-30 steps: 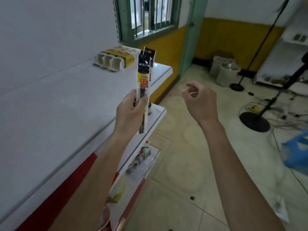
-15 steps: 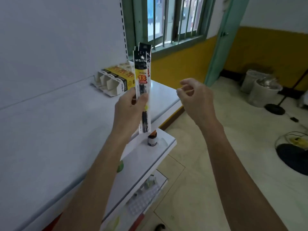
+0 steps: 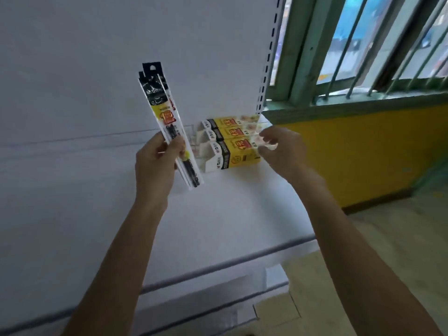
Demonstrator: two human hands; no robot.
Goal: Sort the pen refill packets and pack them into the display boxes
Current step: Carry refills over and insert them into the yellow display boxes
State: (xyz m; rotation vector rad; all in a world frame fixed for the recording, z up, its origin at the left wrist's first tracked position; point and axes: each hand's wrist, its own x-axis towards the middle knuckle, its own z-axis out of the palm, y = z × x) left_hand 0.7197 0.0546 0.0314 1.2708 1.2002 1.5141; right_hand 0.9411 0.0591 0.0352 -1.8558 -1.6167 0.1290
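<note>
Head view: gripping a small fan of pen refill packets (image 3: 169, 122) in the left hand (image 3: 156, 163), thumb and fingers curled round their lower half, tilting the tops leftward above the white shelf (image 3: 218, 209). Showing black hang-tab tops, clear sleeves and yellow middles with a red number; wording too blurred to read. Seeing three yellow-and-black cardboard display boxes (image 3: 230, 141) lying side by side at the back of the shelf, reading "0.5". Holding the right hand (image 3: 281, 154) at the boxes' right end, fingers loosely curled, grasping nothing visible; contact unclear. Facing a slotted upright (image 3: 268, 57), a green barred window (image 3: 363, 44) and a yellow wall (image 3: 363, 154).
</note>
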